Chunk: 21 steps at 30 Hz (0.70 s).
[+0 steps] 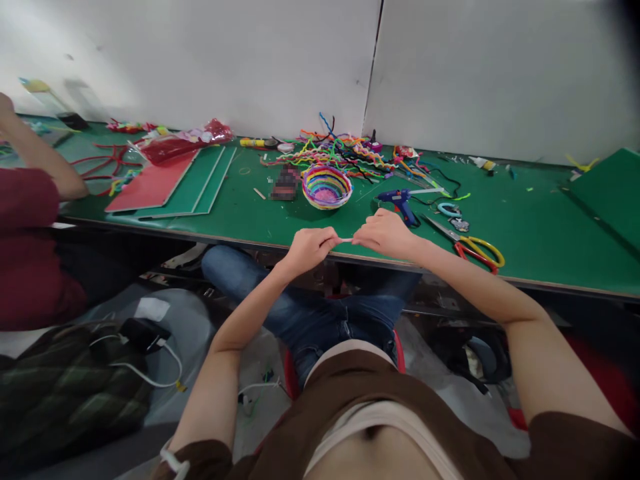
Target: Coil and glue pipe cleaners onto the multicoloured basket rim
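Note:
My left hand point(309, 247) and my right hand point(385, 233) meet at the front edge of the green table point(540, 233). Both are closed in a pinch on the two ends of a short, thin whitish stick point(347, 240) held between them. Just beyond my hands sits a small bowl point(327, 186) woven from many-coloured pipe cleaners. A blue glue gun point(400, 200) lies right behind my right hand.
Loose pipe cleaners point(340, 153) lie heaped at the back. Scissors point(473, 248) with yellow and red handles lie to the right. Red and green sheets point(170, 183) are stacked at left, where another person's arm and red sleeve point(30, 193) rest. Bags lie on the floor.

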Motion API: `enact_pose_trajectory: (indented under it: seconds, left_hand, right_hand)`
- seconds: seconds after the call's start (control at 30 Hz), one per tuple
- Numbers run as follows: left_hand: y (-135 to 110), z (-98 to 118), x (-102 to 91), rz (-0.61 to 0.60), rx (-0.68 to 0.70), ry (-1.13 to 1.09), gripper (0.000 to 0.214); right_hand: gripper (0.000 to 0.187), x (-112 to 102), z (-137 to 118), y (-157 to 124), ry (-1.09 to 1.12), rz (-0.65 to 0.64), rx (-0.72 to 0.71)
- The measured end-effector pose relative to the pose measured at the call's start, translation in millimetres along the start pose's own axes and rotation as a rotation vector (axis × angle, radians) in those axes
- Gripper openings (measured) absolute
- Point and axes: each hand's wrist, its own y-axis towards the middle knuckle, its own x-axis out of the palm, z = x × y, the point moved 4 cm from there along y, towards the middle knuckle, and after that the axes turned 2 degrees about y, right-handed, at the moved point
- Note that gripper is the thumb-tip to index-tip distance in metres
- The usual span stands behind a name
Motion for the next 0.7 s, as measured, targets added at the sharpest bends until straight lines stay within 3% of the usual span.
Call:
enact_pose_trajectory:
  seconds: [0.1, 0.2, 0.3, 0.5, 0.6, 0.7]
  left_hand:
    - [-2.1, -6.3, -12.2, 0.075, 0.039, 0.234, 0.039]
    - [-5.1, -9.5, -20.8, 0.073, 0.1, 0.314, 0.038]
    - [-5.9, -5.6, -20.3, 0.059, 0.116, 0.38, 0.032]
    - [2.1, 16.1, 2.0, 0.024, 0.09, 0.42, 0.031]
    - [6.4, 22.8, 8.4, 0.034, 0.086, 0.398, 0.037]
    - [9.4, 26.5, 11.7, 0.073, 0.14, 0.393, 0.035]
  right_hand:
    - [0.046, 9.6, 13.1, -4.5, 0.366, -0.078, 0.17]
    - [0.049, 12.2, 20.2, -14.6, 0.652, -0.083, 0.255]
    - [0.045, 9.7, 21.3, -22.3, 0.725, -0.04, 0.31]
    - [0.04, 10.9, 12.4, -19.9, 0.749, -0.049, 0.329]
    - [0.041, 16.1, 10.1, -18.8, 0.866, -0.138, 0.357]
    - [0.046, 25.8, 7.5, -21.1, 1.149, -0.279, 0.412]
